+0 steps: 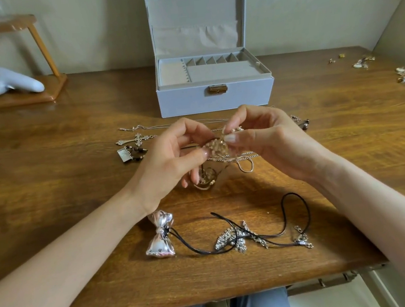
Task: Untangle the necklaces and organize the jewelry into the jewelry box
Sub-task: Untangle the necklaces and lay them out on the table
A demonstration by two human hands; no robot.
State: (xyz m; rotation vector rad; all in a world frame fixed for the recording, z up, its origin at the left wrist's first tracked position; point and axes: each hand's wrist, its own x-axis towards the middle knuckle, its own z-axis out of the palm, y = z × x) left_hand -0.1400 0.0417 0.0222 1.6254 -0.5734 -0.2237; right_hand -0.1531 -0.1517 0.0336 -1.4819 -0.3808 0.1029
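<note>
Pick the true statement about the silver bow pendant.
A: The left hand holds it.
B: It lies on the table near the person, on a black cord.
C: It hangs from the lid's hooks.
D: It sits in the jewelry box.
B: the silver bow pendant lies on the table on a black cord, while the left hand and right hand pinch a beaded cluster.
</note>
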